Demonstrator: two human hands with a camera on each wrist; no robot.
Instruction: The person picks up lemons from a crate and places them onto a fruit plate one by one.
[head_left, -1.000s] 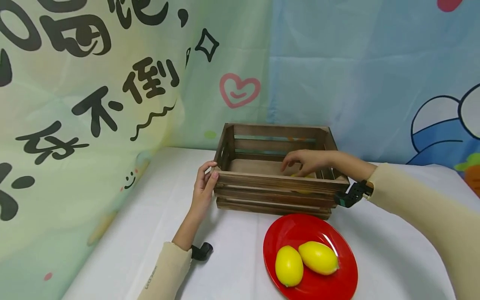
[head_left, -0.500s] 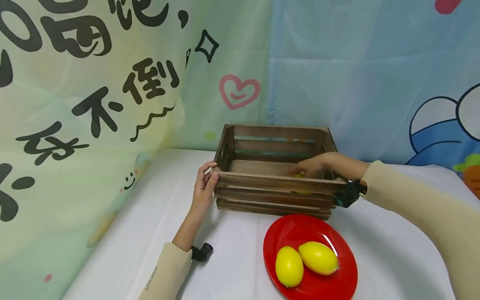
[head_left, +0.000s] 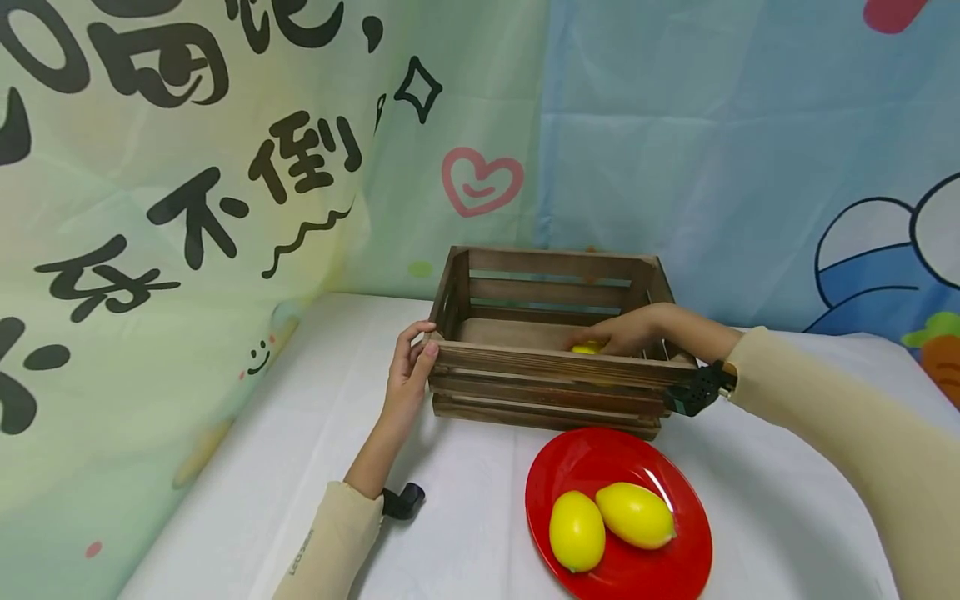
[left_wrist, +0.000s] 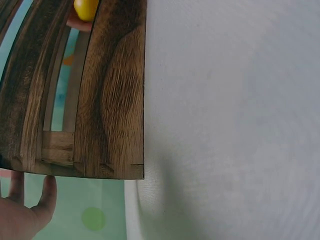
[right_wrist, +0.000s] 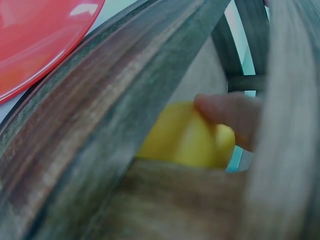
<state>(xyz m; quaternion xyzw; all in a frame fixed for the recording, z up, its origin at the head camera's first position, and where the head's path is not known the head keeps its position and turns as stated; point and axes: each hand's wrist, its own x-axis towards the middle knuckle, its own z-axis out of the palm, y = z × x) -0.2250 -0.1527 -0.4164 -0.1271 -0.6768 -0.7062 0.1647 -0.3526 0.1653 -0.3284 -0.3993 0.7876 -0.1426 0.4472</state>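
A brown slatted wooden crate (head_left: pixel 547 360) stands on the table. My left hand (head_left: pixel 408 371) grips its front left corner, thumb on the front board. In the left wrist view, fingertips (left_wrist: pixel 47 195) of that hand touch the crate's end. My right hand (head_left: pixel 630 332) reaches over the right end into the crate and holds a yellow lemon (head_left: pixel 587 347) low inside, behind the front slats. The right wrist view shows a finger (right_wrist: pixel 227 112) against the lemon (right_wrist: pixel 185 135); the rest of that hand is mostly hidden by the wood.
In front of the crate lies a red plate (head_left: pixel 637 579) with two yellow lemons, one upright in view (head_left: pixel 577 531) and one lying slantwise (head_left: pixel 636 516). A white cloth (head_left: pixel 465 517) covers the table. Behind the crate hangs a printed fabric backdrop (head_left: pixel 675 150).
My right hand has lowered into the crate and its fingers have closed on a lemon there. The left hand stays on the corner; the plate's lemons have not moved.
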